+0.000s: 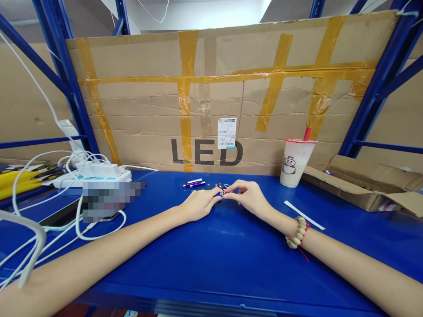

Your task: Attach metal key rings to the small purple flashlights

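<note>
My left hand (198, 205) and my right hand (250, 198) meet over the middle of the blue shelf top (228, 259). Between their fingertips is a small blue piece with a silver end (220, 194); its exact kind is too small to make out. Both hands pinch it, the left from its left side and the right at the silver end. Just behind the left hand lie a shiny blue-purple tube (197, 185) and another slim tube (194, 181) with a silvery look. Several tiny metal parts (217, 185) lie behind the fingertips, partly hidden by them.
At left are a power strip (99, 169), tangled white cables (81, 220) and a phone (62, 215). A drink cup (295, 165) with a red straw stands at back right, beside an open cardboard box (360, 185). A white strip (304, 215) lies near my right wrist. Taped cardboard (148, 110) walls the back.
</note>
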`<action>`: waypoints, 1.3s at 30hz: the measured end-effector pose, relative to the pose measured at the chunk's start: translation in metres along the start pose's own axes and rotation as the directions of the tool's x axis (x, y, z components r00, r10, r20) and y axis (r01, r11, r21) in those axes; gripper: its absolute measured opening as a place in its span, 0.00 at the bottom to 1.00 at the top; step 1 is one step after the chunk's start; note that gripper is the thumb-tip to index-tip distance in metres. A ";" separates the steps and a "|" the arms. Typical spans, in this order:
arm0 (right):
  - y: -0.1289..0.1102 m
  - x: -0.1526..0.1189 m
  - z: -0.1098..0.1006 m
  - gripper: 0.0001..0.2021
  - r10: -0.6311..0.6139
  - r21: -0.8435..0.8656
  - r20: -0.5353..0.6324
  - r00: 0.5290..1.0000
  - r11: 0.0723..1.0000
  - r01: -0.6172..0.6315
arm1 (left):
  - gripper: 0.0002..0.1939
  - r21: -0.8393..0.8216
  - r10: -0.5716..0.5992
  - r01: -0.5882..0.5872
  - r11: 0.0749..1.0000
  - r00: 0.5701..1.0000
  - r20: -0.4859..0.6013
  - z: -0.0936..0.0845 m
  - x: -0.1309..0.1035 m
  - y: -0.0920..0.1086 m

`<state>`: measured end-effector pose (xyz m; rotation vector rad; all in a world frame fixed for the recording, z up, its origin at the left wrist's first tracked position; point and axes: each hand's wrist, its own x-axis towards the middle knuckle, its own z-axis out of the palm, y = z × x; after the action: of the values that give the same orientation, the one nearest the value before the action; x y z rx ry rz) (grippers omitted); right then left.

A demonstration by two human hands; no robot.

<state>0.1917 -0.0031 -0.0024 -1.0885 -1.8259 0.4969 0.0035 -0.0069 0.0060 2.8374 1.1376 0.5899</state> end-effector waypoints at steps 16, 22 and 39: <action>-0.003 -0.001 -0.003 0.14 -0.004 -0.044 0.060 0.998 0.999 0.007 | 0.14 0.059 0.101 -0.104 0.993 0.994 0.042 -0.001 -0.004 0.002; -0.010 -0.004 -0.004 0.15 -0.050 -0.027 0.030 0.998 0.998 0.051 | 0.13 0.037 0.093 -0.094 0.995 0.995 0.020 -0.002 -0.004 0.004; -0.012 -0.004 0.000 0.19 0.123 0.142 0.134 0.983 0.980 -0.142 | 0.13 0.032 0.074 -0.072 0.997 0.996 -0.051 -0.002 -0.004 0.005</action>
<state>0.1867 -0.0133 0.0041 -1.1002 -1.7972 0.7853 0.0031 -0.0134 0.0076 2.9164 1.0628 0.6597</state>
